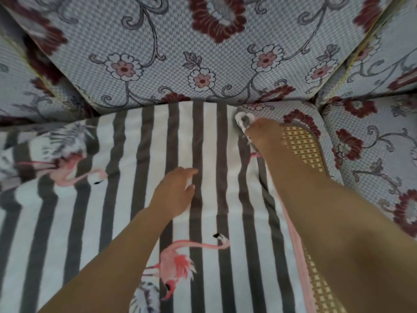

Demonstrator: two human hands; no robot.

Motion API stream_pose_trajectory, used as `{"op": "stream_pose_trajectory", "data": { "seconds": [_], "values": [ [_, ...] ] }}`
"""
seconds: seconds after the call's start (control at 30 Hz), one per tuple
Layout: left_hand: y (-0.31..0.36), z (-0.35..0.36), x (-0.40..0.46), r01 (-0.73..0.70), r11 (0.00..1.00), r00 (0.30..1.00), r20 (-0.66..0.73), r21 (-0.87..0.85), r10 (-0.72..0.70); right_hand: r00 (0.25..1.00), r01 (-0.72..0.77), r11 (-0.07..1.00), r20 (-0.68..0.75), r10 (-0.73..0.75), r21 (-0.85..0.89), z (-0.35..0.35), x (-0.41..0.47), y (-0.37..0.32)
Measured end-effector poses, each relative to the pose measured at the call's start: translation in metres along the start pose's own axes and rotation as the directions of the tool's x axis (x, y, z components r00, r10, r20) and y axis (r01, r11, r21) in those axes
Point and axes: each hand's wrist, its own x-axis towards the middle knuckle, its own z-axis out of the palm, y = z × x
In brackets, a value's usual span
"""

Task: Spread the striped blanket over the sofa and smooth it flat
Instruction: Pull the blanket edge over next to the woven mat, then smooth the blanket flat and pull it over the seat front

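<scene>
overhead, the sofa (pixel 203 41) fills the frame: grey-white checked upholstery with dark red and pink flowers and grey vines; back cushion at top, further cushions at both sides. no brand, label or readable writing on any surface.

striped blanket (pixel 135 177) lies across the seat, covering its left and centre up to the crease under the back cushion. grey and white stripes run away from the camera; pink flamingo prints at left and bottom centre. fabric bunched and wrinkled at far left; pink edge runs along its right side. seat right of that edge is uncovered.

woven yellow mat (pixel 302 145) with grey border lies on the seat just right of the blanket edge, partly under the right forearm.

right hand (pixel 259 132) at the blanket's far right corner, fingers closed, pinching the bunched corner.

left hand (pixel 176 190) rests on the blanket mid-seat, fingers loosely apart, curled, gripping nothing.
</scene>
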Motion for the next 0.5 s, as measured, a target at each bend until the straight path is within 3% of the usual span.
{"op": "stream_pose_trajectory", "data": {
  "seconds": [0.03, 0.07, 0.13, 0.17, 0.23, 0.27, 0.33, 0.4, 0.47, 0.5],
  "values": [
    [0.002, -0.003, 0.003, 0.003, 1.000, 0.999, -0.039, -0.030, -0.004, 0.997, 0.020, 0.998, -0.078, -0.025, -0.068, 0.006, 0.005, 0.007],
    [0.007, -0.008, 0.008, -0.008, 0.999, 0.998, -0.063, -0.053, 0.005, 0.999, 0.015, 0.997, -0.047, -0.018, -0.078, 0.004, 0.006, 0.013],
    [0.016, -0.017, 0.018, -0.040, 0.997, 0.995, -0.097, -0.064, 0.034, 0.987, -0.065, 0.992, 0.155, 0.048, 0.107, 0.000, 0.008, 0.020],
    [0.019, -0.020, 0.024, -0.050, 0.997, 0.993, -0.111, -0.057, 0.044, 0.979, -0.016, 0.991, 0.203, -0.012, 0.132, -0.001, 0.000, 0.021],
    [0.027, -0.026, 0.036, -0.033, 0.994, 0.990, -0.139, -0.104, 0.018, 0.947, 0.300, 0.954, 0.117, -0.301, 0.026, 0.001, -0.016, 0.023],
    [0.034, -0.028, 0.042, 0.007, 0.981, 0.989, -0.142, -0.196, -0.035, 0.864, 0.499, 0.864, 0.112, -0.491, -0.061, 0.001, -0.032, 0.027],
    [0.046, -0.032, 0.050, 0.157, 0.874, 0.970, -0.095, -0.460, -0.225, 0.597, 0.800, 0.588, 0.273, -0.754, -0.123, 0.009, -0.069, 0.041],
    [0.054, -0.030, 0.054, 0.314, 0.764, 0.928, 0.014, -0.564, -0.372, 0.401, 0.905, 0.417, 0.485, -0.777, -0.082, 0.012, -0.096, 0.055],
    [0.053, -0.025, 0.049, 0.384, 0.774, 0.908, 0.054, -0.504, -0.415, 0.345, 0.903, 0.430, 0.609, -0.714, -0.008, 0.012, -0.112, 0.067],
    [0.049, -0.023, 0.045, 0.396, 0.782, 0.899, 0.031, -0.481, -0.437, 0.377, 0.858, 0.512, 0.621, -0.687, 0.046, 0.011, -0.117, 0.070]
  ]
}}
